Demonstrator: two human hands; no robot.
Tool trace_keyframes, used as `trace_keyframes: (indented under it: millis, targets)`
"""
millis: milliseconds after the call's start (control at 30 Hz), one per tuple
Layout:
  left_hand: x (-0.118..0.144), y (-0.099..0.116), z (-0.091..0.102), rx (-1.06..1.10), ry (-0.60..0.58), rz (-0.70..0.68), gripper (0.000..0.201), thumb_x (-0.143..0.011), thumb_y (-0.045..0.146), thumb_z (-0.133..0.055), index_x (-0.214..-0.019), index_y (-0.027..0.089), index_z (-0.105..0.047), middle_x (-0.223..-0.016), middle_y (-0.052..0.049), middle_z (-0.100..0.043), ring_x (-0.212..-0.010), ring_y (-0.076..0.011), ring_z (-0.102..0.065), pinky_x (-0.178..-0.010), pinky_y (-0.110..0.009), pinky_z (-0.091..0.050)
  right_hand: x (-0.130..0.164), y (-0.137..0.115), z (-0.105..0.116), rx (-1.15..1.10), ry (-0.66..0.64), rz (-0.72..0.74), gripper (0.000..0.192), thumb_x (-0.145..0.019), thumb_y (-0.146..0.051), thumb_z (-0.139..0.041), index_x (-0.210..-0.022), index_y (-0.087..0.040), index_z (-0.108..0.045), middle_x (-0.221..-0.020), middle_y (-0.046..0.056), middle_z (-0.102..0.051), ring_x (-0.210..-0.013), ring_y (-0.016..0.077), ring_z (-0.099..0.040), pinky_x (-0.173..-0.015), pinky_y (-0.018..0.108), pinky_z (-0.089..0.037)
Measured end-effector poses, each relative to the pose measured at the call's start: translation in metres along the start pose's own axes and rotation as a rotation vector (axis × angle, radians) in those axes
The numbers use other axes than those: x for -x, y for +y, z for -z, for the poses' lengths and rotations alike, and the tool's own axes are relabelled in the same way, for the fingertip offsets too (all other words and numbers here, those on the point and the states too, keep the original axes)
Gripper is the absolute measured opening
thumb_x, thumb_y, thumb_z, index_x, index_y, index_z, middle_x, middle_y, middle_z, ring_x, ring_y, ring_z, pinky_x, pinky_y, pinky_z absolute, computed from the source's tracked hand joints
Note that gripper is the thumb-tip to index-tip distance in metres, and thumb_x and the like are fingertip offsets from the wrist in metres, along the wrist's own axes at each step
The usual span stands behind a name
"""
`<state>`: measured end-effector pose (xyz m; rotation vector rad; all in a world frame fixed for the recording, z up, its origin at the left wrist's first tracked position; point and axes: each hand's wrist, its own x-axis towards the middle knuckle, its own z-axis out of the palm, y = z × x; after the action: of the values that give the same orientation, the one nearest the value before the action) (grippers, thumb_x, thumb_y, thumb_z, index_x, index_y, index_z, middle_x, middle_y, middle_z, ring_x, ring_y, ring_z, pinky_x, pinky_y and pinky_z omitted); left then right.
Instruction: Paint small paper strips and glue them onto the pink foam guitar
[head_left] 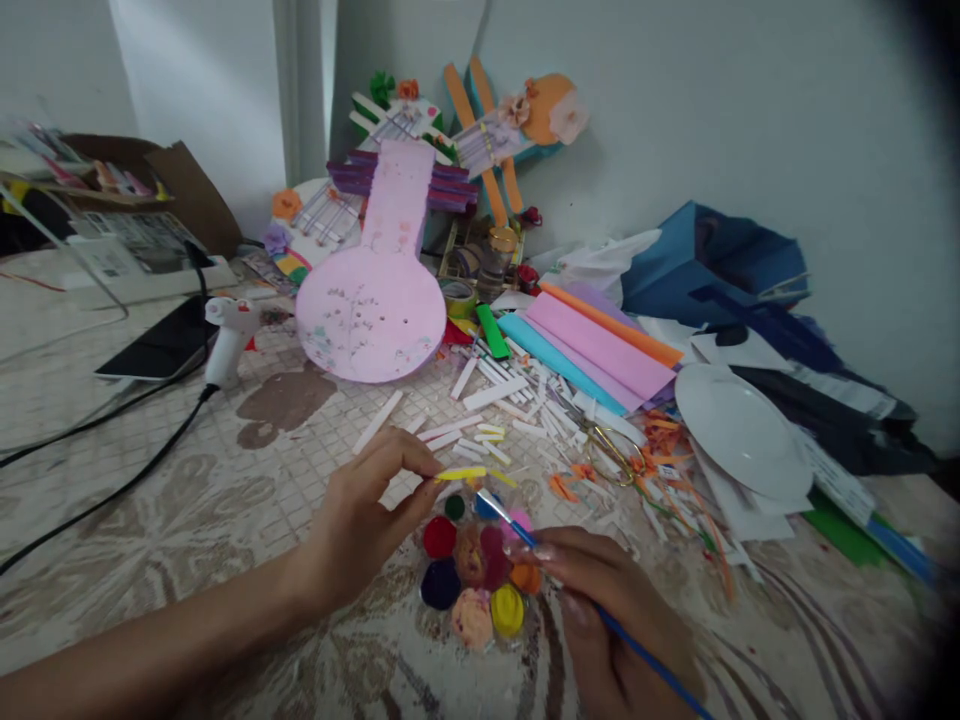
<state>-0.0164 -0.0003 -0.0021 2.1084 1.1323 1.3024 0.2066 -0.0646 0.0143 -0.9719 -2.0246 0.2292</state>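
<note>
paint palette (pixel 474 575): glossy wet colours | plate (pixel 739 430): smooth white | tablecloth (pixel 187 520): matt patterned cloth

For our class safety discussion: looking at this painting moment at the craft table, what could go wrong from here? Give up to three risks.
1. The left hand pinches the yellow strip right over the paint palette; it might drop into wet paint.
2. The right hand holds the brush close to the left fingers, so paint may smear them.
3. The glue gun cable trails across the table and could snag an arm.
</note>
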Motion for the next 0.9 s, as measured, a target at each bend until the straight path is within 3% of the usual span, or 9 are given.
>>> trace_keyframes:
  millis: [333,633,800,900]
  targets:
    - [-0.002,0.006,-0.001,-0.091,0.028,-0.093,0.014,-0.079,0.007,-0.058,-0.082,0.021,-0.055,-0.075,0.001,-0.061,-0.074,-0.0133,-0.058,-0.067,-0.025,-0.047,-0.005,-0.005,-0.01,-0.026,-0.083,0.018,0.033,-0.084,-0.009,-0.048,-0.115,-0.018,-0.052,-0.106,0.008,-0.064,-0.102,0.0142,-0.063,-0.085,0.023,-0.054]
    - [-0.002,0.003,-0.001,-0.122,0.008,-0.099,0.017,-0.078,0.004,-0.057,-0.082,0.021,-0.056,-0.076,0.0,-0.061,-0.074,-0.0136,-0.058,-0.066,-0.025,-0.046,-0.002,0.002,-0.006,0.057,0.019,-0.028,0.03,-0.083,-0.01,-0.049,-0.111,-0.018,-0.054,-0.099,0.006,-0.066,-0.096,0.0139,-0.063,-0.081,0.024,-0.055]
    - [-0.002,0.003,-0.002,-0.133,-0.006,-0.124,0.014,-0.079,0.006,-0.058,-0.082,0.02,-0.056,-0.076,0.0,-0.06,-0.074,-0.0133,-0.057,-0.067,-0.025,-0.046,-0.004,-0.003,-0.006,0.024,-0.097,-0.007,0.03,-0.085,-0.011,-0.048,-0.113,-0.018,-0.053,-0.103,0.006,-0.065,-0.1,0.0128,-0.062,-0.085,0.022,-0.053]
    - [-0.001,0.004,-0.002,-0.134,-0.009,-0.138,0.013,-0.079,0.007,-0.058,-0.081,0.02,-0.056,-0.076,0.0,-0.06,-0.074,-0.0126,-0.057,-0.067,-0.024,-0.046,-0.003,-0.002,-0.006,0.038,-0.081,-0.014,0.029,-0.085,-0.011,-0.048,-0.113,-0.018,-0.054,-0.104,0.006,-0.065,-0.1,0.0127,-0.062,-0.086,0.023,-0.052]
